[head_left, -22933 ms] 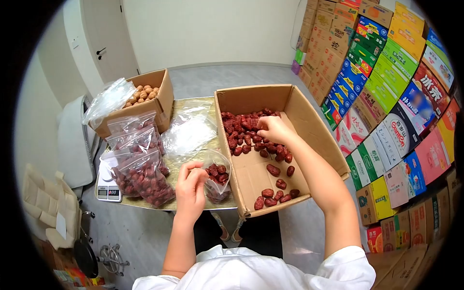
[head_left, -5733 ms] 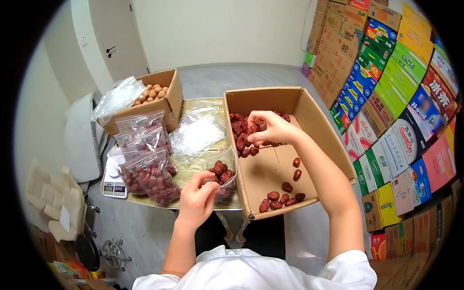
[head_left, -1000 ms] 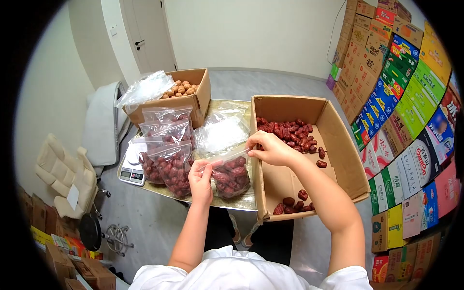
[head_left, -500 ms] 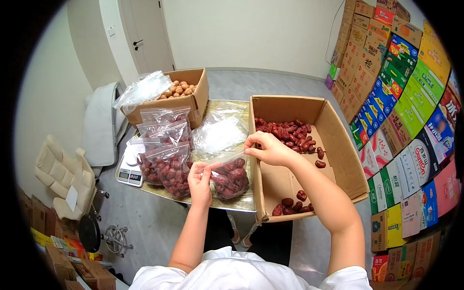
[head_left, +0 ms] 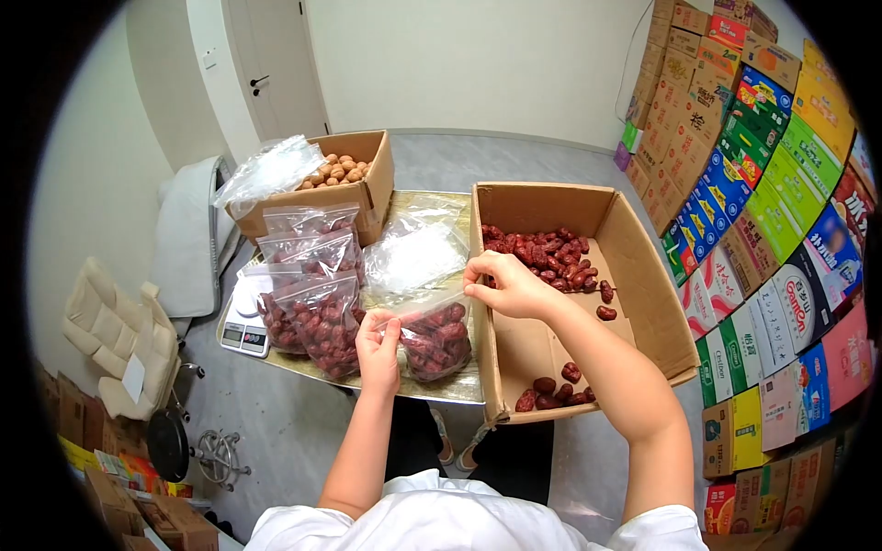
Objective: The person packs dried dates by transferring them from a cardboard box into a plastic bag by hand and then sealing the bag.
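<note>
A clear zip bag of red dates (head_left: 435, 344) stands at the table's front edge, held by its top edge between both hands. My left hand (head_left: 378, 347) pinches the bag's left top corner. At the right top corner, my right hand (head_left: 501, 279) is closed on the edge, beside the wall of a cardboard box of dates (head_left: 588, 397). Several filled bags of dates (head_left: 323, 323) are grouped left of my left hand. Behind the held bag lies a pile of flat clear bags (head_left: 413, 253).
A white kitchen scale (head_left: 244, 336) sits at the table's left edge, partly behind the filled bags. A box of walnuts (head_left: 377, 188) with plastic bags (head_left: 271, 172) on it is at the back. Stacked cartons (head_left: 735, 358) line the right; a beige chair (head_left: 124, 340) stands left.
Both hands stay pinched on the bag's top edge with almost no movement. The whole view has shifted very slightly.
</note>
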Available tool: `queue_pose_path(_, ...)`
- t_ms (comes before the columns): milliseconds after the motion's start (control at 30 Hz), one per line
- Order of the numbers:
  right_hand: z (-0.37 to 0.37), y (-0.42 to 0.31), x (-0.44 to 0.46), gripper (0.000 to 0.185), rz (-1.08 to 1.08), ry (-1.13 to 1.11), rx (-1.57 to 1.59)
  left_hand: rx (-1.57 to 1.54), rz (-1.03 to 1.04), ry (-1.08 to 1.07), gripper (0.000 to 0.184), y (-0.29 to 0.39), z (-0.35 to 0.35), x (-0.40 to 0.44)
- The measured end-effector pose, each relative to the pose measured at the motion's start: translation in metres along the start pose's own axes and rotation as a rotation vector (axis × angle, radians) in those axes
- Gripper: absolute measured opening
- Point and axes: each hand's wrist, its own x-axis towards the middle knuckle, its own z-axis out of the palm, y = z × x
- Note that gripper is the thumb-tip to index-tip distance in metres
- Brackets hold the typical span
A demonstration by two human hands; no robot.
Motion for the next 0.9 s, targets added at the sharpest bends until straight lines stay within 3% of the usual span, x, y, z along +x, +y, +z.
queue_pose_path(100, -0.001, -0.004, 0.0, 0.015, 0.018, -0.003, 0.017, 0.0, 0.028, -0.015, 0.014, 0.01, 0.008, -0.002)
queue_pose_path(167, 0.0, -0.005, 0.0, 0.014, 0.01, 0.014, 0.001, 0.421, 0.421, 0.154, 0.031, 0.038, 0.033, 0.0)
queue_pose_path(200, 0.0, -0.006, 0.0, 0.014, 0.003, 0.029, -0.01, 0.418, 0.418, 0.15, 0.031, 0.064, 0.046, 0.001)
queue_pose_path(267, 0.003, -0.008, 0.0, 0.013, -0.011, 0.036, -0.027, 1.07, 0.75, 0.048, 0.04, 0.112, 0.067, 0.005)
queue_pose_path(300, 0.004, -0.009, 0.001, 0.012, -0.033, 0.046, -0.046, 1.073, 0.749, 0.052, 0.04, 0.113, 0.07, 0.011)
queue_pose_path(367, 0.006, -0.007, 0.002, 0.011, -0.091, 0.063, -0.057, 1.22, 0.642, -0.236, 0.031, 0.115, 0.076, 0.02)
queue_pose_path(467, 0.01, -0.003, 0.003, 0.01, -0.178, 0.101, -0.097, 1.266, 0.483, -0.369, 0.018, 0.102, 0.085, 0.029)
queue_pose_path(533, 0.011, -0.004, 0.002, 0.009, -0.204, 0.118, -0.12, 1.191, 0.528, -0.381, 0.012, 0.096, 0.089, 0.034)
queue_pose_path(633, 0.011, -0.005, 0.001, 0.009, -0.179, 0.117, -0.107, 1.146, 0.367, -0.378, 0.012, 0.096, 0.091, 0.033)
queue_pose_path(900, 0.012, -0.003, 0.001, 0.01, -0.127, 0.076, -0.131, 1.169, 0.482, -0.353, 0.006, 0.087, 0.089, 0.033)
